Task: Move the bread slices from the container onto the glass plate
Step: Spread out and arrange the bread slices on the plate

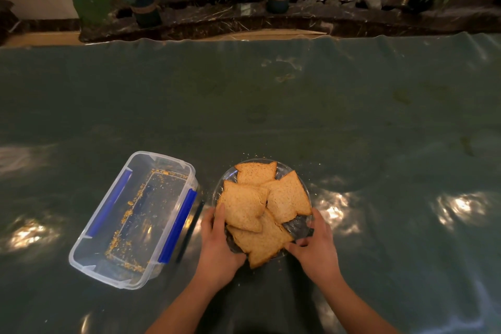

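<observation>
Several brown bread slices (261, 207) lie overlapping on the round glass plate (301, 226) near the table's front edge. My left hand (218, 248) grips the plate's near-left rim, with the thumb resting against a slice. At the near-right rim my right hand (315, 247) holds the plate, fingers curled over the glass. The clear plastic container (89, 257) with blue clips stands to the left of the plate and holds only crumbs.
A dark green shiny cloth (271, 106) covers the table. Crumbs lie scattered around the plate. Beyond the far edge runs a dark marble ledge (244, 19) with several potted plants.
</observation>
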Available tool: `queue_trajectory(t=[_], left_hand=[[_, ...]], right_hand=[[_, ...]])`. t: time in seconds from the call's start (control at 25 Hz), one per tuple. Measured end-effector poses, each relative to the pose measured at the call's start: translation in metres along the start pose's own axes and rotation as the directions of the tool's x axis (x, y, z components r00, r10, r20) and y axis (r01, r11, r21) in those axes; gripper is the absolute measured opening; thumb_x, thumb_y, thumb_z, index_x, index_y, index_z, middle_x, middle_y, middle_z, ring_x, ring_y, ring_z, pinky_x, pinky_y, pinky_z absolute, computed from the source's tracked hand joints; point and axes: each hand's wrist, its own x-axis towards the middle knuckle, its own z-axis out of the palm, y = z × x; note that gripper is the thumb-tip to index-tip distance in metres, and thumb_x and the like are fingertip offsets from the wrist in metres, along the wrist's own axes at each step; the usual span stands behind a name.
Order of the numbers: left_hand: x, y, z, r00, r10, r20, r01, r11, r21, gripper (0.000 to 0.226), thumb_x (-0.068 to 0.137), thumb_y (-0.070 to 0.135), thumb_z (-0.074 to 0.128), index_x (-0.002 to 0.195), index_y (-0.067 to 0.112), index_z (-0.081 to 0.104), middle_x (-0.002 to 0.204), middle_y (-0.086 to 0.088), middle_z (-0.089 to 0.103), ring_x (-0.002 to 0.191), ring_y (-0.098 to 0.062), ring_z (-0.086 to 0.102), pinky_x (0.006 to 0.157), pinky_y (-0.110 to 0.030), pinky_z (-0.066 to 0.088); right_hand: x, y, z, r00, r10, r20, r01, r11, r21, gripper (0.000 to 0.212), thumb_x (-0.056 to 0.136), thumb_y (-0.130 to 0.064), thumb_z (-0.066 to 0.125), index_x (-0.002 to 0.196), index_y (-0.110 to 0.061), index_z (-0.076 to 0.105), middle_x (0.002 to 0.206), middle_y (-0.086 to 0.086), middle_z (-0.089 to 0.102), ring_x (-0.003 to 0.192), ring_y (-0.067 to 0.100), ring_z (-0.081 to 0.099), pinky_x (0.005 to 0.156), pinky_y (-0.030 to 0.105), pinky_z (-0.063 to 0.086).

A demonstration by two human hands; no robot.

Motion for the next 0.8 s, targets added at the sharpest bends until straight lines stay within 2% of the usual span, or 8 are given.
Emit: queue_trajectory(t=[0.08, 0.16, 0.44, 0.56, 0.64, 0.68, 0.76, 0.8], left_hand=[[-0.004, -0.003, 0.005, 0.999, 0.017, 0.049, -0.021, 0.996, 0.086, 0.133, 0.060, 0.028, 0.089, 0.152, 0.040, -0.006, 0.156, 0.017, -0.015, 0.151, -0.019, 0.002, 0.119, -0.031, 0.018], [-0.005, -0.004, 0.008, 0.999, 0.013, 0.043, -0.018, 0.993, 0.113, 0.136, 0.059, 0.030, 0.089, 0.150, 0.043, -0.012, 0.153, 0.022, -0.021, 0.151, -0.018, -0.005, 0.120, -0.033, 0.015], [-0.005, 0.001, 0.009, 1.000, 0.012, 0.002, -0.012, 0.993, 0.121, 0.133, 0.063, 0.034, 0.088, 0.153, 0.036, -0.010, 0.159, 0.011, -0.021, 0.151, -0.019, -0.007, 0.120, -0.035, 0.013], [-0.004, 0.006, 0.006, 1.000, -0.020, -0.023, 0.019, 0.999, -0.047, 0.121, 0.066, 0.026, 0.083, 0.154, 0.033, 0.002, 0.162, 0.004, -0.005, 0.151, -0.019, 0.004, 0.122, -0.043, 0.017], [-0.002, 0.010, 0.004, 0.997, -0.071, -0.044, 0.063, 0.985, -0.159, 0.109, 0.070, 0.017, 0.079, 0.154, 0.029, 0.010, 0.161, -0.001, 0.010, 0.148, -0.022, 0.015, 0.120, -0.051, 0.025], [-0.002, 0.011, 0.004, 0.995, -0.091, -0.047, 0.080, 0.976, -0.203, 0.105, 0.071, 0.013, 0.076, 0.154, 0.028, 0.013, 0.158, 0.000, 0.015, 0.146, -0.022, 0.020, 0.118, -0.053, 0.029], [-0.001, 0.013, 0.004, 0.991, -0.118, -0.058, 0.098, 0.958, -0.270, 0.099, 0.070, 0.012, 0.073, 0.152, 0.029, 0.019, 0.153, 0.002, 0.023, 0.141, -0.022, 0.028, 0.115, -0.054, 0.033], [0.000, 0.013, 0.004, 0.990, -0.127, -0.065, 0.103, 0.952, -0.287, 0.098, 0.069, 0.014, 0.072, 0.151, 0.029, 0.021, 0.152, 0.003, 0.024, 0.140, -0.022, 0.030, 0.114, -0.054, 0.034]], right_hand=[[0.002, -0.003, -0.001, 1.000, 0.009, -0.018, -0.009, 1.000, 0.016, 0.111, 0.065, -0.020, 0.088, 0.153, -0.026, 0.021, 0.127, 0.005, 0.047, 0.094, 0.026, 0.069, 0.090, 0.043, 0.055], [0.004, -0.006, -0.002, 1.000, 0.010, -0.015, -0.010, 1.000, 0.014, 0.110, 0.067, -0.021, 0.088, 0.153, -0.025, 0.020, 0.128, 0.007, 0.046, 0.098, 0.029, 0.068, 0.092, 0.045, 0.055], [0.002, -0.015, -0.008, 0.999, 0.035, 0.003, -0.035, 0.999, 0.021, 0.109, 0.067, -0.029, 0.088, 0.153, -0.026, 0.021, 0.125, 0.003, 0.049, 0.099, 0.030, 0.067, 0.087, 0.047, 0.057], [0.004, -0.013, -0.009, 0.995, 0.098, -0.011, -0.095, 0.986, 0.133, 0.099, 0.069, -0.029, 0.085, 0.150, -0.024, 0.029, 0.117, 0.000, 0.059, 0.100, 0.027, 0.067, 0.086, 0.049, 0.057], [0.009, -0.012, -0.010, 0.985, 0.172, -0.016, -0.164, 0.960, 0.225, 0.082, 0.076, -0.020, 0.076, 0.147, -0.020, 0.036, 0.112, -0.001, 0.062, 0.098, 0.028, 0.067, 0.088, 0.051, 0.056], [0.012, -0.012, -0.010, 0.982, 0.189, -0.012, -0.180, 0.952, 0.247, 0.065, 0.079, -0.016, 0.071, 0.139, -0.020, 0.046, 0.107, -0.001, 0.063, 0.092, 0.027, 0.068, 0.086, 0.053, 0.056], [0.015, -0.014, -0.012, 0.982, 0.190, -0.007, -0.182, 0.948, 0.260, 0.027, 0.081, -0.007, 0.061, 0.105, -0.020, 0.062, 0.088, -0.002, 0.062, 0.072, 0.019, 0.064, 0.077, 0.057, 0.055], [0.018, -0.015, -0.013, 0.982, 0.189, -0.004, -0.181, 0.948, 0.260, 0.020, 0.080, -0.003, 0.057, 0.093, -0.019, 0.061, 0.081, 0.000, 0.060, 0.066, 0.018, 0.061, 0.075, 0.057, 0.055]])
